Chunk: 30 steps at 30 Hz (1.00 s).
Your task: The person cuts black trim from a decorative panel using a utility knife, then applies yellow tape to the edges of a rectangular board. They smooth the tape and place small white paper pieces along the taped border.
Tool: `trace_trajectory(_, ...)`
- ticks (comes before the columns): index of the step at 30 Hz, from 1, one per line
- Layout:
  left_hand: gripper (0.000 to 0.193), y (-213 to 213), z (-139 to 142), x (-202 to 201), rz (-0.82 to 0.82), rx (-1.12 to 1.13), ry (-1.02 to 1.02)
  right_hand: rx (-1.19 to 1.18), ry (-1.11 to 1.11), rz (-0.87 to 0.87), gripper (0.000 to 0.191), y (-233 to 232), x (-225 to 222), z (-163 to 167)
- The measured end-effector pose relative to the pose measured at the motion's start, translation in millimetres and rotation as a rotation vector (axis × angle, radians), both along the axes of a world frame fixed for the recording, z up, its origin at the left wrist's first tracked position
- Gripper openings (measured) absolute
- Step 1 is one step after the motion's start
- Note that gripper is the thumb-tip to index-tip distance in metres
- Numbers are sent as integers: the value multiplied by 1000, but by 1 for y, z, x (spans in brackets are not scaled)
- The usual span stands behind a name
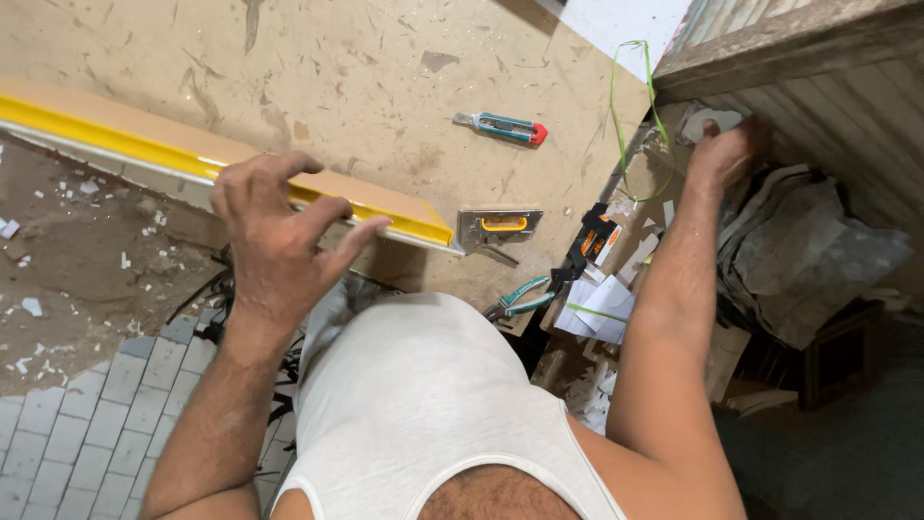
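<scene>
A: In the head view, how far has the work got?

B: By the look of it, early. The left hand rests spread, fingers loose, on the yellow-edged strip, gripping nothing firmly. The strip lies on the scarred board, running from 9 o'clock toward the centre. No cut or staple shows yet.

A: And the right hand?

B: At 2 o'clock, it reaches into the paper pile; whether it grasps anything cannot be told.

A: Tools?

B: Knife at 12 o'clock, stapler at the strip's end, pliers below it, all untouched.

A: Packages?

B: A small black-and-orange box at 3 o'clock of the stapler, with white folded cartons beneath.
</scene>
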<state>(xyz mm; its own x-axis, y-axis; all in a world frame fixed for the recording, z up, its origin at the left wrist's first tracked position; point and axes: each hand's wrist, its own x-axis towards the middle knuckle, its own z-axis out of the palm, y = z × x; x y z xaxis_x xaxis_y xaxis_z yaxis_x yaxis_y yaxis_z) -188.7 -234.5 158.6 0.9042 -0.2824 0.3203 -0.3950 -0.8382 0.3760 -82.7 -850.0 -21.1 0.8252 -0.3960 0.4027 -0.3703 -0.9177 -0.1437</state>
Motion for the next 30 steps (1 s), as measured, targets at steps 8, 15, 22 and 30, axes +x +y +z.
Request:
trace_trajectory(8, 44, -25, 19, 21, -437, -121, 57, -55, 182, -47, 34, 3, 4, 25)
trace_trajectory(15, 31, -33, 15, 35, -541, -71, 74, -22, 253, -113, 15, 16, 11, 42)
trace_trajectory(22, 23, -47, 10, 50, -589, -33, 35, 14, 33, -250, 42, 34, 8, 33)
trace_trajectory(30, 20, -47, 11, 49, -587, 12, 29, 75, 255, -226, 36, 22, -5, 43)
